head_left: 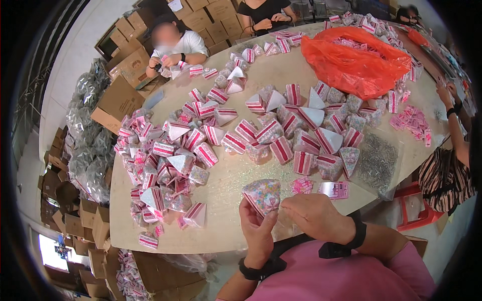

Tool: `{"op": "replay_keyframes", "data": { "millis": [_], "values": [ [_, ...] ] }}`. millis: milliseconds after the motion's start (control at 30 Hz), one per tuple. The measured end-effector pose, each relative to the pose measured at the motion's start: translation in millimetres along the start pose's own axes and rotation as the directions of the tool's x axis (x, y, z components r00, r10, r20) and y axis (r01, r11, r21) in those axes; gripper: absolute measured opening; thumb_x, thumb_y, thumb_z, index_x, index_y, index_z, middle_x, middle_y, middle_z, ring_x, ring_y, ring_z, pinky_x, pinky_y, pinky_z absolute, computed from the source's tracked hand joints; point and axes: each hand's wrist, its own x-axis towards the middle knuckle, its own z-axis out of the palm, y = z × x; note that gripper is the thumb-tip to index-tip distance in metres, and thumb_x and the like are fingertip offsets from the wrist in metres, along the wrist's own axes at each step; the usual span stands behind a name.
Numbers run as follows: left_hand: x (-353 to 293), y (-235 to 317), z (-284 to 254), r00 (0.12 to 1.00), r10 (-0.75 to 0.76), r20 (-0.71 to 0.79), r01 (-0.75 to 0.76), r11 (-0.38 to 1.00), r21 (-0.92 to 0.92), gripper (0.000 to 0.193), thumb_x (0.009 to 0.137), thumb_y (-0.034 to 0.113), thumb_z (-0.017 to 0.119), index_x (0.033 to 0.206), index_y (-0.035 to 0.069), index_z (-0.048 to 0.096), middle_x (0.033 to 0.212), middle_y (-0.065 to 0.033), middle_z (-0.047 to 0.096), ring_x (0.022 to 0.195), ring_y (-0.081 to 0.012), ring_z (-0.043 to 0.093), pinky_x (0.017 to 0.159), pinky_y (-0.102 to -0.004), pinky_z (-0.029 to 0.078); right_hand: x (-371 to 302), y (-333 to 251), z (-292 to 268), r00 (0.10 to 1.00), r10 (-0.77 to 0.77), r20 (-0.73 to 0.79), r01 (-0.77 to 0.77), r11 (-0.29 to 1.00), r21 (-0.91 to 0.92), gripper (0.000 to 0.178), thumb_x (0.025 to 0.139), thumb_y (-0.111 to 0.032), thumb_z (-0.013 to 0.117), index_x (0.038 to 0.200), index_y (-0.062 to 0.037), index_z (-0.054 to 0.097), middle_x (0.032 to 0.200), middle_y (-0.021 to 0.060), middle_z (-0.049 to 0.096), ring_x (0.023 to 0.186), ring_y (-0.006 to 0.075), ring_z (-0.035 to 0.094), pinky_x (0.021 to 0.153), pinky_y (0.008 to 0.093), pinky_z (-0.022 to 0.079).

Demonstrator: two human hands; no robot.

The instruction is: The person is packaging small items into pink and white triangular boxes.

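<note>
A wedge-shaped toy cake slice (263,194), covered in coloured sprinkles, is held up over the table's near edge. My left hand (258,232) is closed round its lower side. Just to its right, my right hand (317,215) is closed with the fingertips pinched at the slice's edge; whatever they hold, if anything, is too small to make out. Beyond my right hand lie pink printed cards (333,189) and a small pile of pink tags (302,185). Many more cake slices (282,150), striped pink, red and white, stand just past my hands.
A heap of slices with tags (155,168) covers the table's left side. At right lies a clear bag of small metal pins (375,159). A red plastic bag (346,75) holds more goods at the far right. Co-workers sit around the table (226,200). Cardboard boxes (120,103) stand left.
</note>
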Motion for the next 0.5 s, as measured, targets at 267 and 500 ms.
{"op": "replay_keyframes", "data": {
  "millis": [267, 500],
  "values": [
    [-3.3, -2.3, 5.3, 0.998, 0.055, -0.012, -0.054, 0.997, 0.049, 0.071, 0.076, 0.001, 0.070, 0.134, 0.001, 0.029, 0.126, -0.0096, 0.044, 0.116, -0.0189, 0.047, 0.100, -0.0332, 0.037, -2.5, 0.9, 2.0, 1.000, 0.006, 0.007, -0.006, 0.998, -0.063, 0.013, 0.084, -0.008, 0.057, 0.094, -0.0001, 0.057, 0.075, 0.0165, 0.059, 0.068, 0.0343, 0.060, 0.058, 0.0421, 0.046],
    [-4.8, -5.8, 5.7, 0.995, 0.096, -0.024, -0.093, 0.992, 0.083, 0.071, 0.076, 0.001, 0.070, 0.134, 0.001, 0.028, 0.126, -0.0101, 0.041, 0.117, -0.0193, 0.045, 0.101, -0.0330, 0.036, -5.4, 1.3, 2.2, 0.999, 0.030, 0.025, -0.027, 0.994, -0.104, 0.012, 0.084, -0.007, 0.056, 0.093, 0.0001, 0.055, 0.074, 0.0164, 0.059, 0.068, 0.0343, 0.060, 0.057, 0.0423, 0.046]
  ]
}}
